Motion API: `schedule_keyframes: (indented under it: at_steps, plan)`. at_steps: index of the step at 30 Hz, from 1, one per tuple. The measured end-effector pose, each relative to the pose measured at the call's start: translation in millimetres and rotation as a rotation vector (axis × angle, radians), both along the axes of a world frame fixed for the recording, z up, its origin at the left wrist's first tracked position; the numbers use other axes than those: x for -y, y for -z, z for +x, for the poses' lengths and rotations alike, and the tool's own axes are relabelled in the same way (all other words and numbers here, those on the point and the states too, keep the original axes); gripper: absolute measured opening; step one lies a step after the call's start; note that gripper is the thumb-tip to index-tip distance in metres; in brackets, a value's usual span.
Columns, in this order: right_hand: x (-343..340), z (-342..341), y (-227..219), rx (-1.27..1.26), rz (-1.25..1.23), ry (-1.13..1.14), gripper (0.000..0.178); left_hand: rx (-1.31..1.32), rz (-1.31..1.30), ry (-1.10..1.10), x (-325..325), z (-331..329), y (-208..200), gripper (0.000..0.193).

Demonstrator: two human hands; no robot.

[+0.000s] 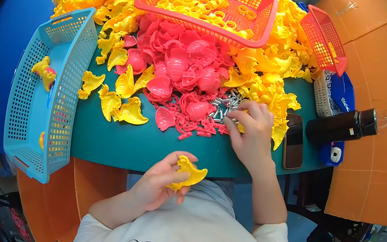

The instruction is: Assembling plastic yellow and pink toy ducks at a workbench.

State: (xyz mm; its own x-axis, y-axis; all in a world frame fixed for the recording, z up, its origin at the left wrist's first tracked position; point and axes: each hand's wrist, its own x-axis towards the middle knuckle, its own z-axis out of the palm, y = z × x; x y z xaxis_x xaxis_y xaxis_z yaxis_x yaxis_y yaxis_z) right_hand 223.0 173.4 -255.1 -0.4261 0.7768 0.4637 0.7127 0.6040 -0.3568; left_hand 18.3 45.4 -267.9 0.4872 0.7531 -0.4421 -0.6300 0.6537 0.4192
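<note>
My left hand (159, 180) is in front of my body, just off the table's near edge, with its fingers closed round a curved yellow plastic shell piece (192, 174). Over the table, my right hand (255, 131) reaches into a small heap of shiny metal pins (222, 106). Its thumb and forefinger come together at the pins, but whatever lies between them is too small to make out. Left of the pins is a pile of pink plastic shells (179, 63), with small pink parts (188, 126) along its front. Yellow shell pieces (274, 94) are heaped beside and beyond my right hand.
A red basket (201, 21) of yellow rings rests on the heap at the back. At the left stands a blue basket (30, 115) with a few assembled yellow-and-pink pieces. To the right are a phone (293, 143), a black bottle (340, 125) and a smaller red basket (318, 32).
</note>
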Motion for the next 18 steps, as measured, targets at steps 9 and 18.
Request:
schedule_keyframes:
  at_steps: [9, 18]
  plan:
    - [-18.4, -16.3, -3.3, 0.200, -0.173, 0.035, 0.016, -0.150, 0.153, -0.017, -16.2, 24.3, -4.6, 0.039]
    - [-23.9, -6.5, -1.2, 0.135, -0.208, -0.038, 0.010, -0.163, 0.195, 0.050, -16.3, 19.8, 2.2, 0.040]
